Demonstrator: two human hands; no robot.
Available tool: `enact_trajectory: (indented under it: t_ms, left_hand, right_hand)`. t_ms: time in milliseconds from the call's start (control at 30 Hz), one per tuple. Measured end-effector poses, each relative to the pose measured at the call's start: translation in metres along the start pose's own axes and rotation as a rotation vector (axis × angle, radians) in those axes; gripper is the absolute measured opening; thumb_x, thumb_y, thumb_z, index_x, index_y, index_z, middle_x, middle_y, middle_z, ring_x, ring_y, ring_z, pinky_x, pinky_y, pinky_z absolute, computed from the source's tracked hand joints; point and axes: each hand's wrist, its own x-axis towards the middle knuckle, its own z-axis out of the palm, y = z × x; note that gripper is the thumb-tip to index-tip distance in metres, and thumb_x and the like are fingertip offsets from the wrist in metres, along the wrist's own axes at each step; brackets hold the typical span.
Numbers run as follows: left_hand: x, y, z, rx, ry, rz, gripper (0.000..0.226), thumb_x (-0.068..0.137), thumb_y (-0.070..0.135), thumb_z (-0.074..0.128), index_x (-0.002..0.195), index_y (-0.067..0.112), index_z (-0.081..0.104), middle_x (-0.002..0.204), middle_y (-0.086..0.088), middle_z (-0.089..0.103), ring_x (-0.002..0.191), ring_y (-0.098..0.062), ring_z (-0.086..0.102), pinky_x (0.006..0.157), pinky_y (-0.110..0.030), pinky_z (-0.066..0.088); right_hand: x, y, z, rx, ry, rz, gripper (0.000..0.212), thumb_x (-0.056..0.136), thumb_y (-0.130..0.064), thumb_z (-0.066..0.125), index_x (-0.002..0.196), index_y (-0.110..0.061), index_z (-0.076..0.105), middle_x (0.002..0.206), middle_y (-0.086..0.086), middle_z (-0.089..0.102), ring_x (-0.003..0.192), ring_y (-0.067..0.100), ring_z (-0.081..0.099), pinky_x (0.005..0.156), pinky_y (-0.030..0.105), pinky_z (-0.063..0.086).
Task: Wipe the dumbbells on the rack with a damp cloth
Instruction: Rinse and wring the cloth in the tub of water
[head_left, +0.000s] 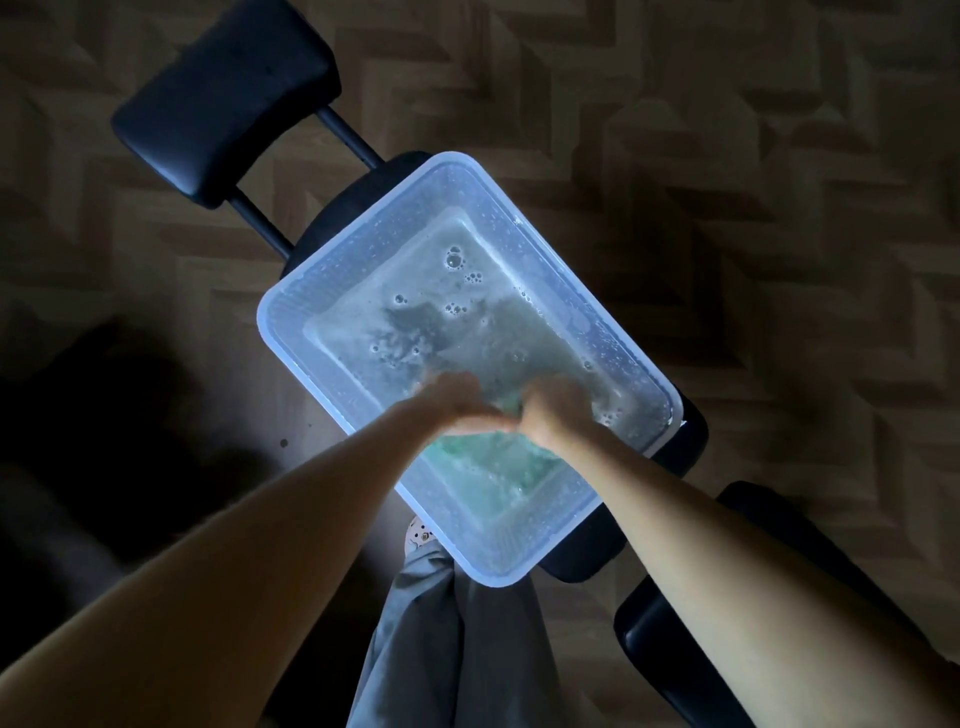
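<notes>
Prep step, not wiping yet. The person stands over a translucent plastic tub (332, 260) that sits on a black chair seat (693, 434), w/ the backrest (223, 98) at the far end and an armrest (670, 639) near the right forearm. The tub holds cloudy soapy water (415, 322) w/ bubbles on top.

Both hands are down in the near half of the tub, close together, nearly touching. The left hand (457, 402) and right hand (556, 408) each have fingers curled down and bunched on the green cloth (483, 462). Most of the cloth spreads out pale green in the water just below the wrists, w/ a bit showing between the two hands. The fingertips are blurred and partly in the water, so how tight the grip is can't be read exactly. It looks like soaking or rubbing the cloth, poss. starting a wring.

The task's own targets, the dumbbells and rack, aren't in view at all, only patterned floor (727, 208) round the chair and grey trousers (457, 649) below the tub.

My guess at what's next: lift the cloth clear of the water, twist it w/ both hands over the tub so it's damp and not dripping, then carry it to the rack. One thing to mind is that the tub overhangs the seat at its near corner, so a hard pull or press there could tip it and slop water on the floor.
</notes>
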Motion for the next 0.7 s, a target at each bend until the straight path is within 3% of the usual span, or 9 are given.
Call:
enact_trajectory:
  t_ms: [67, 133, 233, 300, 367, 433, 500, 600, 700]
  left_hand:
    - [0.003, 0.0, -0.001, 0.131, 0.102, 0.021, 0.031, 0.079, 0.033, 0.066, 0.096, 0.007, 0.062, 0.1, -0.012, 0.062, 0.095, -0.026, 0.059, 0.074, -0.029, 0.047]
    - [0.004, -0.001, 0.0, 0.21, 0.114, 0.027, 0.037, 0.083, 0.009, 0.062, 0.118, 0.002, 0.054, 0.119, -0.015, 0.058, 0.113, -0.031, 0.055, 0.087, -0.033, 0.046]
    - [0.005, -0.004, 0.005, 0.208, -0.034, 0.102, 0.058, 0.083, -0.009, 0.054, 0.136, 0.002, 0.031, 0.131, -0.018, 0.048, 0.123, -0.031, 0.048, 0.09, -0.029, 0.042]
    - [0.003, -0.004, 0.011, 0.278, -0.152, 0.11, 0.056, 0.083, -0.006, 0.057, 0.135, -0.001, 0.037, 0.131, -0.018, 0.05, 0.12, -0.029, 0.051, 0.087, -0.027, 0.044]
    - [0.005, -0.006, 0.021, 0.343, -0.172, 0.107, 0.047, 0.087, -0.003, 0.054, 0.132, 0.0, 0.044, 0.134, -0.014, 0.05, 0.123, -0.028, 0.05, 0.094, -0.028, 0.044]
    - [0.006, -0.007, 0.025, 0.365, -0.109, 0.096, 0.045, 0.092, -0.003, 0.044, 0.137, 0.004, 0.042, 0.138, -0.015, 0.046, 0.126, -0.03, 0.047, 0.1, -0.033, 0.042]
    - [0.007, -0.006, 0.023, 0.397, -0.087, 0.083, 0.041, 0.095, -0.003, 0.035, 0.136, -0.002, 0.037, 0.136, -0.02, 0.045, 0.127, -0.033, 0.045, 0.101, -0.035, 0.038]
    - [0.005, -0.001, 0.009, 0.433, 0.043, 0.073, 0.042, 0.094, 0.005, 0.045, 0.136, 0.002, 0.039, 0.136, -0.017, 0.044, 0.128, -0.03, 0.044, 0.102, -0.034, 0.038]
    - [0.007, -0.001, -0.004, 0.454, 0.141, 0.089, 0.04, 0.092, 0.005, 0.05, 0.132, 0.005, 0.044, 0.134, -0.015, 0.047, 0.127, -0.029, 0.046, 0.1, -0.035, 0.04]
  right_hand:
    - [0.002, 0.006, -0.01, 0.034, -0.072, -0.048, 0.013, 0.093, -0.012, 0.05, 0.099, -0.007, 0.061, 0.113, 0.013, 0.061, 0.095, 0.025, 0.06, 0.063, 0.027, 0.042]
    - [0.001, 0.015, -0.017, 0.222, -0.224, -0.066, 0.028, 0.09, -0.002, 0.05, 0.112, -0.019, 0.051, 0.113, 0.011, 0.054, 0.092, 0.022, 0.057, 0.067, 0.028, 0.046]
    - [-0.006, 0.015, -0.022, 0.277, -0.498, -0.074, 0.071, 0.085, -0.002, 0.061, 0.146, -0.012, 0.024, 0.144, 0.012, 0.037, 0.123, 0.027, 0.047, 0.096, 0.034, 0.046]
    - [-0.009, 0.01, -0.018, 0.14, -0.587, -0.099, 0.063, 0.088, -0.006, 0.06, 0.142, -0.002, 0.027, 0.138, 0.013, 0.043, 0.121, 0.027, 0.048, 0.097, 0.031, 0.042]
    - [-0.008, 0.004, -0.01, 0.042, -0.511, -0.134, 0.015, 0.092, 0.0, 0.047, 0.106, 0.0, 0.051, 0.089, 0.01, 0.053, 0.075, 0.019, 0.053, 0.062, 0.022, 0.042]
    - [-0.008, 0.002, -0.002, -0.061, -0.397, -0.164, 0.019, 0.091, 0.007, 0.037, 0.086, -0.004, 0.052, 0.066, 0.003, 0.037, 0.054, 0.013, 0.035, 0.046, 0.021, 0.026]
    - [-0.009, 0.002, -0.001, -0.149, -0.31, -0.181, 0.022, 0.091, 0.007, 0.037, 0.091, -0.001, 0.058, 0.072, 0.007, 0.044, 0.061, 0.018, 0.044, 0.048, 0.023, 0.031]
    - [-0.005, 0.0, -0.008, -0.109, -0.088, -0.177, 0.026, 0.094, -0.002, 0.042, 0.113, 0.0, 0.059, 0.11, 0.017, 0.061, 0.103, 0.03, 0.059, 0.074, 0.03, 0.046]
    - [0.002, 0.0, -0.018, -0.062, -0.107, -0.209, 0.019, 0.095, -0.005, 0.043, 0.087, 0.0, 0.059, 0.088, 0.011, 0.06, 0.081, 0.023, 0.058, 0.063, 0.024, 0.038]
